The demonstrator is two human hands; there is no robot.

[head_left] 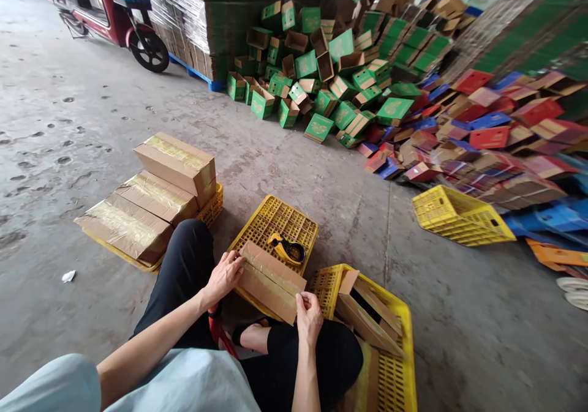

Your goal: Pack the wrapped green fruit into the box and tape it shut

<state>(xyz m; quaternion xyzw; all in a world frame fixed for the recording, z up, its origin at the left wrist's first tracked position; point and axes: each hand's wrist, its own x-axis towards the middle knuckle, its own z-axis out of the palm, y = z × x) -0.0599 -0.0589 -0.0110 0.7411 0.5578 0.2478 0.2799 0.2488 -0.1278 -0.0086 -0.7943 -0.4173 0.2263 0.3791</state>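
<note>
A long brown cardboard box (271,282) lies on an upturned yellow plastic crate (252,228) in front of me, with clear tape along its top seam. At its left end, my left hand (225,277) is closed over the edge. Thumb and fingers of my right hand (309,319) pinch the near right corner; whether they hold cardboard or a tape end, I cannot tell. Just beyond the box, a yellow and black tape dispenser (288,250) rests on the crate.
Taped boxes (158,194) fill a yellow crate at left. To my right, another yellow crate (404,320) holds an open-flapped box (367,314). A tilted crate (459,216) stands farther right, near heaps of green boxes (305,66) and red and blue boxes (489,136). A scooter (110,23) stands back left.
</note>
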